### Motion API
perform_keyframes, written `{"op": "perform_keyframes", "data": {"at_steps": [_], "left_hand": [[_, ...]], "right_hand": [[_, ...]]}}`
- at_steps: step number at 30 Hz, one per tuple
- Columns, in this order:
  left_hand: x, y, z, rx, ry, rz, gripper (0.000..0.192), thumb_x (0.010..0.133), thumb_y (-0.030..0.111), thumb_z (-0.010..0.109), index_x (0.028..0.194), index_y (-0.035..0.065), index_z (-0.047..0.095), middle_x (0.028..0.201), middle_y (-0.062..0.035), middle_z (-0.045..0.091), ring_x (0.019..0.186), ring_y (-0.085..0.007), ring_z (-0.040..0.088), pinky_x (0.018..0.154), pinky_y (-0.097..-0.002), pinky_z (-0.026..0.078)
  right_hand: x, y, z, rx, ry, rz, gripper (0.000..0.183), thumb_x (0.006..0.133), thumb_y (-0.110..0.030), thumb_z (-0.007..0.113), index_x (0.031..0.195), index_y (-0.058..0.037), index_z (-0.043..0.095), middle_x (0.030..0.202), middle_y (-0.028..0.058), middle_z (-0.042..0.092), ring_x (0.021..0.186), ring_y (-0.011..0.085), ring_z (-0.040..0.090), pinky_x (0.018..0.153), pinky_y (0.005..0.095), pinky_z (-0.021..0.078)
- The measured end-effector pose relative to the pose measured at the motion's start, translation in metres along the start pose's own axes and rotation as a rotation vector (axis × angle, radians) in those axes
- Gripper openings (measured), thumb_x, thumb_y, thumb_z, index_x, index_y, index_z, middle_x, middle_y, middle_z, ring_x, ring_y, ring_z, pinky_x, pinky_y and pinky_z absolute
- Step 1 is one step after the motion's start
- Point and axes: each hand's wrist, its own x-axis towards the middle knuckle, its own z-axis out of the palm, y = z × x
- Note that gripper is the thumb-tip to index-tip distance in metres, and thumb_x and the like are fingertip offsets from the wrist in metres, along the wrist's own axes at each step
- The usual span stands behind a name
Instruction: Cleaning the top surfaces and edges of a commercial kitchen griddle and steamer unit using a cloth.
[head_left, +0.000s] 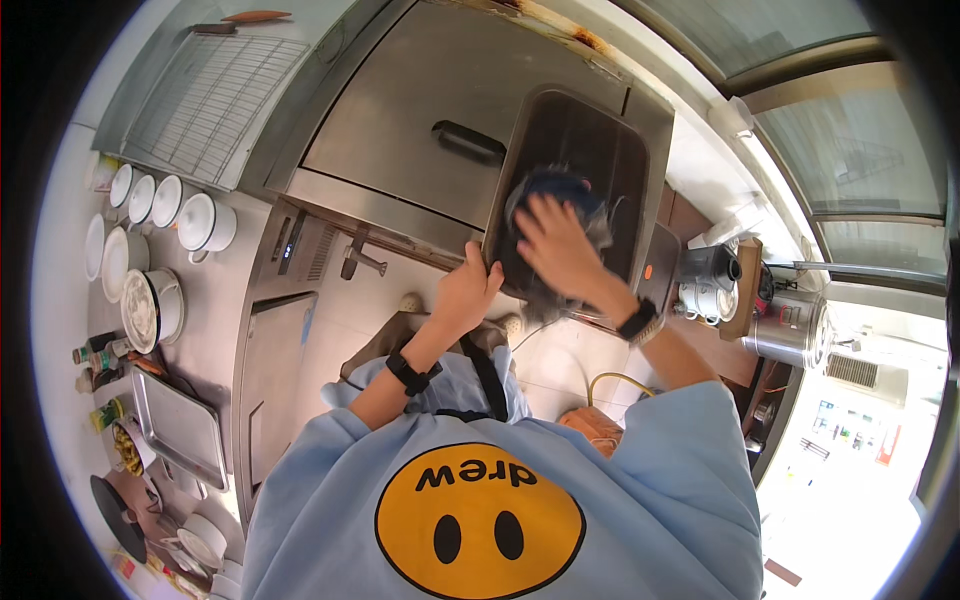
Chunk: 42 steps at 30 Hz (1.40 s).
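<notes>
A dark rectangular baking tray (592, 127) with a raised rim rests on the stainless steel lid (397, 82) in front of me, its near end over the front edge. My left hand (466, 291) grips the tray's near left corner, thumb on the rim. Inside the tray, my right hand (561, 247) presses a bunched dark blue cloth (553, 182) against the bottom, fingers spread over it. Motion blurs the cloth's edges, so its full shape cannot be made out. Left of the tray, the lid's black handle (469, 141) sticks up.
A wire rack (217, 97) lies in a sink at upper left. White lidded enamel mugs (204, 225), pots and a metal tray (180, 427) stand on the left counter. To the right are a black appliance (709, 268) and a large steel pot (787, 330). An orange object (592, 426) sits below.
</notes>
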Motion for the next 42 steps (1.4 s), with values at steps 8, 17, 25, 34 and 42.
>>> {"op": "perform_keyframes", "data": {"at_steps": [8,17,25,34,42], "left_hand": [[-0.003,0.003,0.005,0.024,0.071,0.012,0.03,0.086,0.026,0.046,0.094,-0.001,0.036,0.066,-0.0211,0.058,0.06,-0.0373,0.058,0.051,-0.0436,0.046],[-0.003,0.006,0.007,0.101,0.087,-0.012,0.03,0.086,0.025,0.048,0.092,-0.0021,0.037,0.058,-0.0181,0.056,0.054,-0.0341,0.057,0.047,-0.041,0.046],[-0.004,0.005,0.01,0.059,0.135,-0.001,0.03,0.087,0.026,0.047,0.093,-0.0011,0.036,0.055,-0.0172,0.055,0.052,-0.0345,0.057,0.044,-0.041,0.045],[-0.002,0.003,0.005,0.062,0.09,-0.035,0.034,0.087,0.028,0.045,0.1,-0.002,0.036,0.059,-0.0188,0.057,0.055,-0.036,0.058,0.048,-0.0425,0.046],[0.0,-0.006,0.009,0.017,0.07,0.02,0.035,0.089,0.029,0.043,0.099,-0.0027,0.034,0.059,-0.0202,0.056,0.057,-0.0381,0.058,0.049,-0.0444,0.045]], "right_hand": [[-0.035,-0.01,-0.009,0.049,-0.011,-0.085,0.039,0.083,-0.022,0.051,0.119,-0.0077,0.046,0.126,0.0143,0.041,0.119,0.03,0.036,0.1,0.0428,0.0289],[0.077,0.105,0.01,-0.027,0.254,0.155,0.04,0.087,-0.022,0.044,0.123,-0.0054,0.042,0.132,0.0166,0.036,0.121,0.0331,0.034,0.099,0.0448,0.0301],[0.093,0.136,0.013,0.024,0.227,0.392,0.045,0.09,-0.03,0.037,0.13,-0.0088,0.035,0.139,0.0142,0.027,0.128,0.0322,0.025,0.102,0.0457,0.0265],[-0.008,0.103,0.023,0.049,0.255,0.364,0.043,0.087,-0.02,0.045,0.126,-0.0012,0.038,0.134,0.0258,0.028,0.122,0.0418,0.031,0.101,0.0453,0.0264],[-0.047,-0.024,0.002,0.073,0.011,-0.075,0.04,0.082,-0.018,0.052,0.12,-0.0061,0.046,0.131,0.0154,0.037,0.123,0.0322,0.031,0.102,0.0465,0.0252]]}}
